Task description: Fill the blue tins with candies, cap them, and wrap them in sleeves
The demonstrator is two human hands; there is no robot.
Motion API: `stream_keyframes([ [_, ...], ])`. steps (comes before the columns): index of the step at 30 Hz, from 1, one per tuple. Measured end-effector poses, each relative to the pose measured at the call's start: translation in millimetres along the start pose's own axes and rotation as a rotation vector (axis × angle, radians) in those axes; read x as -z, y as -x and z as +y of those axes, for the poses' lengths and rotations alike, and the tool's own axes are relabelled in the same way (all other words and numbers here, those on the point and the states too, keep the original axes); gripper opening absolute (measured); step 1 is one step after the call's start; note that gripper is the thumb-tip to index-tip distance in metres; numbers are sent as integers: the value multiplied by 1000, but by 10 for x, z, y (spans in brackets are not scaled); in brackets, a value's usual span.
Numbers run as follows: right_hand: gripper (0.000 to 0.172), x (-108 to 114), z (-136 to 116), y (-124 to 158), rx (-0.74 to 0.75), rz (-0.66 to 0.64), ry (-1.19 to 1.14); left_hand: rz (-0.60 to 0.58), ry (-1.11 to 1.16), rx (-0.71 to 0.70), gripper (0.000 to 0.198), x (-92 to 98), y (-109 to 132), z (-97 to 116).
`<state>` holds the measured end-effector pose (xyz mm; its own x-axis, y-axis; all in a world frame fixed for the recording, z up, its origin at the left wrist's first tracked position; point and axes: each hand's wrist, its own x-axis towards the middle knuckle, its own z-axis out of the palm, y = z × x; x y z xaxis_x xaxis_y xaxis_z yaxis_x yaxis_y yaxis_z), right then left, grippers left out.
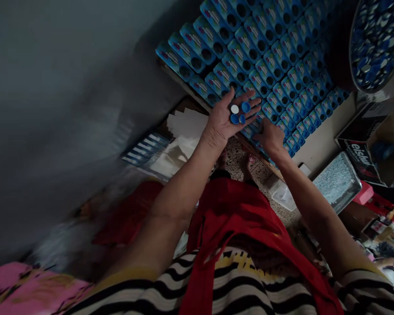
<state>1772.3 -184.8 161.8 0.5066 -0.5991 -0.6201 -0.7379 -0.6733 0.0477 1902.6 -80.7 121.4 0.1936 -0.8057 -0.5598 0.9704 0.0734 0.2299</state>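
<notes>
My left hand is held palm up with its fingers spread, over the near edge of the rows of packs. Several small round blue caps rest loose on its palm and fingers; one shows a white face. Close by on the right, my right hand is turned down over the packs with its fingers curled together. Whatever its fingertips hold, if anything, is hidden. Beneath both hands, blue printed packs lie in tight rows, many showing a dark round spot at one end.
A large round tub full of blue and silvery caps stands at the upper right. Below it are an open carton and a clear tray of pale blue granules. White sheets lie left, beside a grey wall.
</notes>
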Motion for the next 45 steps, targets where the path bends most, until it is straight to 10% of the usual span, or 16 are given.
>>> stream_keyframes([
  [11, 24, 170, 76, -117, 380, 375, -332, 159, 25, 92, 47, 32, -117, -178],
  [17, 24, 15, 188, -283, 378, 394, -443, 180, 63, 128, 38, 40, -223, -330],
  [28, 19, -119, 361, -176, 159, 212, -181, 97, -5, 53, 41, -107, -24, 19],
  [38, 30, 146, 335, -230, 80, 134, -58, 123, -27, 87, 52, -74, -55, -77],
  [45, 28, 279, 249, -241, 482, 321, -344, 173, 29, 105, 44, -84, -239, -231],
])
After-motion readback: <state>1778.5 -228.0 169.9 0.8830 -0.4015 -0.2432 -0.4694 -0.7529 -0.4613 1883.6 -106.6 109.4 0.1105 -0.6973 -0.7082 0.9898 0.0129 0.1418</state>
